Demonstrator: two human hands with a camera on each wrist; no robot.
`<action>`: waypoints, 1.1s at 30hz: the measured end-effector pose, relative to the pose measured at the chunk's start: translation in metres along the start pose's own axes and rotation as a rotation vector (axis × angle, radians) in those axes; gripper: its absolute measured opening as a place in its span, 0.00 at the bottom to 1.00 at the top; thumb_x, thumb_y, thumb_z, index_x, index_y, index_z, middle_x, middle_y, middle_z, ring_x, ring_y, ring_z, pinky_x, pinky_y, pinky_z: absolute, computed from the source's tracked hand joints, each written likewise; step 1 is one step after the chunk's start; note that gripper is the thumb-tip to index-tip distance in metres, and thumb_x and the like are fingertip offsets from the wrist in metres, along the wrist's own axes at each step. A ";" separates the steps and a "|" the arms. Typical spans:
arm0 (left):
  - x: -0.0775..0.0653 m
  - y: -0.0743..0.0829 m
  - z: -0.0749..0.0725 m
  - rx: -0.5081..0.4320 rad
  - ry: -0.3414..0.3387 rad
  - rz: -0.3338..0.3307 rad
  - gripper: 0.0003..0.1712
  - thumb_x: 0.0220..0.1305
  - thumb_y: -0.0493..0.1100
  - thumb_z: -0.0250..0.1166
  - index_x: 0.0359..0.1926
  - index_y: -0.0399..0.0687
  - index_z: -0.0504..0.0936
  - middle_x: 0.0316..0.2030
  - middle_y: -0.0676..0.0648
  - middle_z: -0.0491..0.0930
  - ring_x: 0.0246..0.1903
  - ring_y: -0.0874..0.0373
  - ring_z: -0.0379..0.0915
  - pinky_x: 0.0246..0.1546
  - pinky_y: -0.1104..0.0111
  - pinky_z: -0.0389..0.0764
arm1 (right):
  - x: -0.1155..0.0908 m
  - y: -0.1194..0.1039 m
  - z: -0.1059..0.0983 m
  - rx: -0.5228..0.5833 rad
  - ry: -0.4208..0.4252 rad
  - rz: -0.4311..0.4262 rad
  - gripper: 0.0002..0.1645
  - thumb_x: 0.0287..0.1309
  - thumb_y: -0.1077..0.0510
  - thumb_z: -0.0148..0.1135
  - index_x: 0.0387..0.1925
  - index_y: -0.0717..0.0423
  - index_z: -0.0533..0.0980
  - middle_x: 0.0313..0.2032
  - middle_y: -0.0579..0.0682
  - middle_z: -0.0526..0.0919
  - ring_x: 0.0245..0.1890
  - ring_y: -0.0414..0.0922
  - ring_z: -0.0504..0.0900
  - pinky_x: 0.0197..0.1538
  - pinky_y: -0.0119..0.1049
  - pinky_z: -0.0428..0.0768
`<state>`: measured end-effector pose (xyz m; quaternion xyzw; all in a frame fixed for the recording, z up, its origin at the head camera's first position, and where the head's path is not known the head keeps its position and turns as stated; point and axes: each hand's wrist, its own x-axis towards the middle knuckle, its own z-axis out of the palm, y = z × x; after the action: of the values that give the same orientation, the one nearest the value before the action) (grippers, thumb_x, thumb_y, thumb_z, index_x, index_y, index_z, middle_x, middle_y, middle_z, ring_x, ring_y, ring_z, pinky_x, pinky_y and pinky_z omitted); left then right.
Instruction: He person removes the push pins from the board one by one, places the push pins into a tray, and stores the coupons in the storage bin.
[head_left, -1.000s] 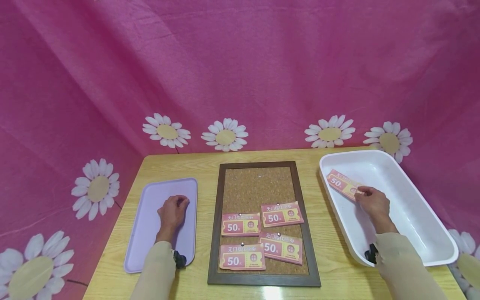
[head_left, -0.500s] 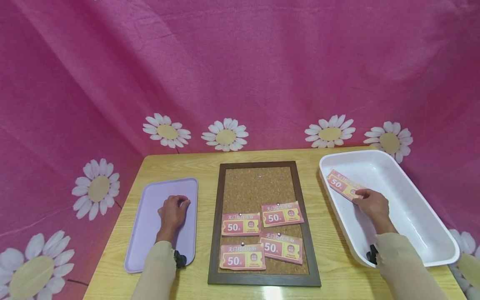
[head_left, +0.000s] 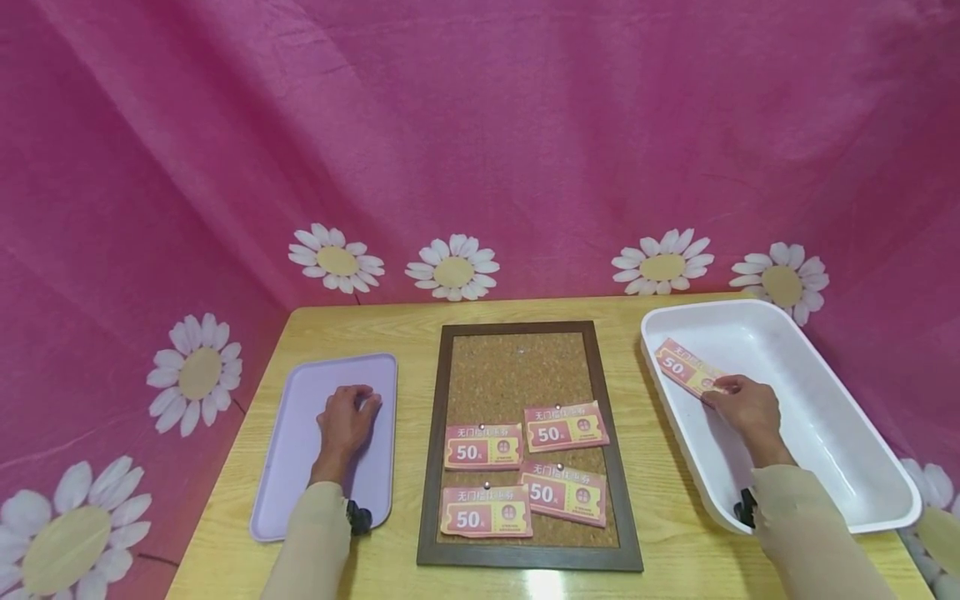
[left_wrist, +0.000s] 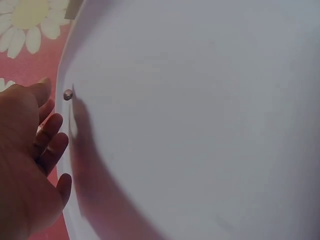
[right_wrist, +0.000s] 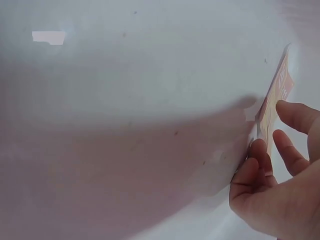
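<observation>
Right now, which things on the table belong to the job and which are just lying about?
In the job:
right hand pinching a coupon in the white tub
left hand at a small pin on the lilac tray
cork board with four pinned coupons

Lying about:
daisy backdrop

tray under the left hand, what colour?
Pale lilac tray, plain, no pattern; the left hand rests on it. Clearest in the head view.
</observation>
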<state>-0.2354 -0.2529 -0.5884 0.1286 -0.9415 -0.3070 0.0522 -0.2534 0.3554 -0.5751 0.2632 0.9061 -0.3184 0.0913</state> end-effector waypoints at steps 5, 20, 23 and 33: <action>0.001 0.005 -0.004 -0.016 0.017 0.025 0.22 0.66 0.53 0.59 0.54 0.44 0.78 0.54 0.39 0.76 0.58 0.42 0.68 0.59 0.44 0.58 | -0.004 -0.003 -0.005 0.008 0.006 -0.026 0.37 0.61 0.44 0.55 0.63 0.64 0.66 0.56 0.69 0.71 0.49 0.60 0.71 0.49 0.51 0.69; 0.002 0.026 -0.011 -0.033 0.033 0.093 0.23 0.65 0.53 0.60 0.55 0.44 0.77 0.55 0.38 0.74 0.56 0.42 0.67 0.55 0.44 0.60 | -0.012 -0.020 -0.011 -0.006 0.087 -0.127 0.36 0.64 0.44 0.52 0.63 0.65 0.65 0.50 0.68 0.75 0.45 0.60 0.73 0.42 0.48 0.70; 0.001 0.029 -0.011 -0.032 0.031 0.102 0.23 0.65 0.53 0.61 0.55 0.45 0.77 0.55 0.39 0.74 0.55 0.43 0.68 0.55 0.43 0.60 | -0.014 -0.026 -0.011 -0.006 0.099 -0.149 0.35 0.64 0.44 0.53 0.63 0.64 0.66 0.49 0.67 0.75 0.43 0.59 0.73 0.40 0.46 0.68; -0.002 0.040 -0.006 -0.041 0.030 0.130 0.24 0.64 0.54 0.62 0.55 0.47 0.78 0.55 0.40 0.74 0.54 0.44 0.69 0.54 0.44 0.60 | -0.021 -0.039 -0.010 -0.030 0.147 -0.182 0.31 0.63 0.45 0.52 0.61 0.61 0.70 0.45 0.65 0.74 0.41 0.59 0.72 0.38 0.47 0.67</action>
<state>-0.2408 -0.2249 -0.5596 0.0707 -0.9405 -0.3203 0.0888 -0.2564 0.3272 -0.5392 0.2010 0.9352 -0.2916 -0.0008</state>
